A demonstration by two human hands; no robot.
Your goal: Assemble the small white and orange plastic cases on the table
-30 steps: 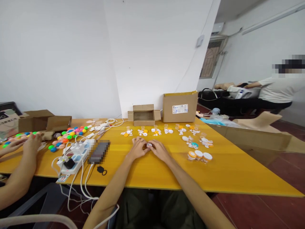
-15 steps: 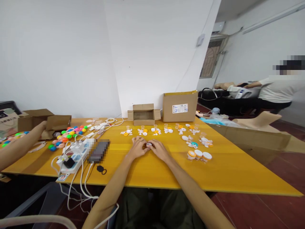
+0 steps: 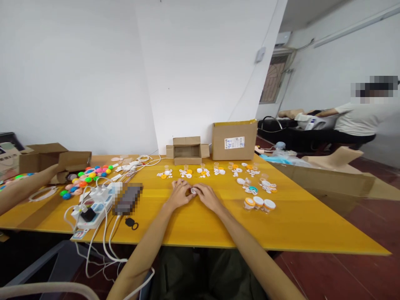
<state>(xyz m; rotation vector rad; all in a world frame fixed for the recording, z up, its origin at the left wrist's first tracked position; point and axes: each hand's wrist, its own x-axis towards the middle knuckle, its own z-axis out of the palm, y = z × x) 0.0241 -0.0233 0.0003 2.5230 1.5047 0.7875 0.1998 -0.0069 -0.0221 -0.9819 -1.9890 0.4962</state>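
1. Find the small white piece (image 3: 193, 191) first: it is between the two hands, on the person's side of the tall box (image 3: 234, 141) and a little left of it.
2. Both hands are narrowed at the fingertips. The left hand (image 3: 180, 195) and the right hand (image 3: 204, 195) meet at the thumb and forefinger, apparently with the piece pinched between them; its underside is hidden.
3. This looks like fine fingertip work, so a light, steady pinch should serve; squeezing hard could shoot so small a thing away.
4. Let one hand steady the piece while the other works it, and turn it a little at a time so its face shows.
5. Stay low over the table (image 3: 200, 225), so a slip means only a short drop. Whether the piece touches the wood, I cannot tell.
6. Keep wrists and sleeves off the piles of small parts (image 3: 203, 172) in front of the tall box; a brush could mix them.
7. Mind the right elbow too: three lidded jars (image 3: 258, 201) stand nearer the person than the tall box, slightly to its right, and could be knocked.
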